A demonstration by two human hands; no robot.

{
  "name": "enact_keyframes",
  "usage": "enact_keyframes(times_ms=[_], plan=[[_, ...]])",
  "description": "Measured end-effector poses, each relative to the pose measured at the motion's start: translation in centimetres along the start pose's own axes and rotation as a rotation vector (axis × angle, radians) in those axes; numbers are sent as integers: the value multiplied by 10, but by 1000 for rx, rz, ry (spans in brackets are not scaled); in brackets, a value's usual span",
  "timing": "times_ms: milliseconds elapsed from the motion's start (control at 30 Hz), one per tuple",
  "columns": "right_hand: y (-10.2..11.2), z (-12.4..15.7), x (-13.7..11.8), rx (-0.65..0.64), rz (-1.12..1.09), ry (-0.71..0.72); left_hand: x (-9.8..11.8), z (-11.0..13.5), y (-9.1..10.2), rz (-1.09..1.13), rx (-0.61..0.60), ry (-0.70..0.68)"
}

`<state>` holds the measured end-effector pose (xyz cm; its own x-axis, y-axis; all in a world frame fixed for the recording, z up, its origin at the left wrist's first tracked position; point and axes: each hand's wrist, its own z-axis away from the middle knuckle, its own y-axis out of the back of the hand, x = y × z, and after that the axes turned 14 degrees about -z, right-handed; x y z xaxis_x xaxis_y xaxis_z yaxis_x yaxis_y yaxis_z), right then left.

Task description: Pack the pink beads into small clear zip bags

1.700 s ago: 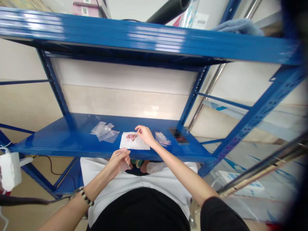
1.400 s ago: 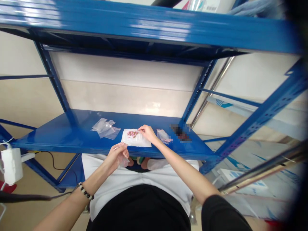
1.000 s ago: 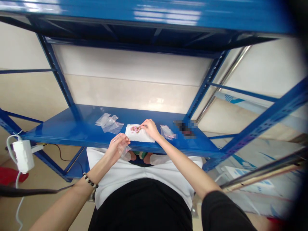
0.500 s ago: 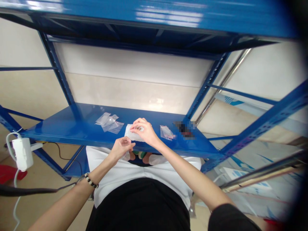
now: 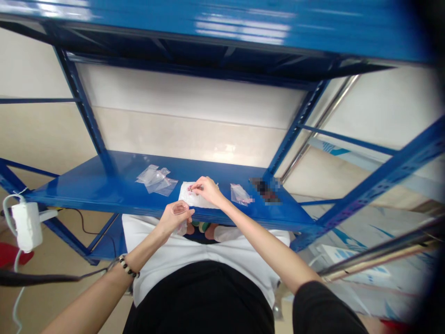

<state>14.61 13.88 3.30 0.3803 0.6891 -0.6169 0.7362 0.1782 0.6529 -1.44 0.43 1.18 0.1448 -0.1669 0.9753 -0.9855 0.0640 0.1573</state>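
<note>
My left hand (image 5: 170,218) is closed around a small clear plastic bag (image 5: 180,210), whose mouth is held open in a round shape at the shelf's front edge. Just right of it, a white sheet or pad (image 5: 186,198) lies on the blue shelf. Over this pad my right hand (image 5: 209,190) reaches down with thumb and fingers pinched together. Tiny pinkish and dark pieces (image 5: 190,188) show at its fingertips, too small to name. The palm and forearm cover part of the pad.
A loose pile of clear zip bags (image 5: 157,180) lies left on the blue shelf (image 5: 104,185). More small bags (image 5: 239,194) lie to the right, beside a blurred dark item (image 5: 264,190). Another blue shelf (image 5: 156,18) hangs overhead. A white power strip (image 5: 27,226) hangs at left.
My right hand has lowered slightly onto the white pad, and the tiny pieces at its fingertips now show on the pad's left part. My left hand still holds the bag.
</note>
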Motion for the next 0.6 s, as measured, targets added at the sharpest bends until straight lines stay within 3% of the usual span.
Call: enact_keyframes(times_ms=[133,300,433,600], plan=[[-10,1,2,-59,145,88,-5,0,-1,9,-12,-4],[-13,-3,-6,-50,122,51,-6,3,-2,22,-52,-4],[-6,0,-33,0,-84,97,-8,1,-3,89,-78,52],[1,24,-74,-187,-257,217,-8,1,-6,108,-80,64]])
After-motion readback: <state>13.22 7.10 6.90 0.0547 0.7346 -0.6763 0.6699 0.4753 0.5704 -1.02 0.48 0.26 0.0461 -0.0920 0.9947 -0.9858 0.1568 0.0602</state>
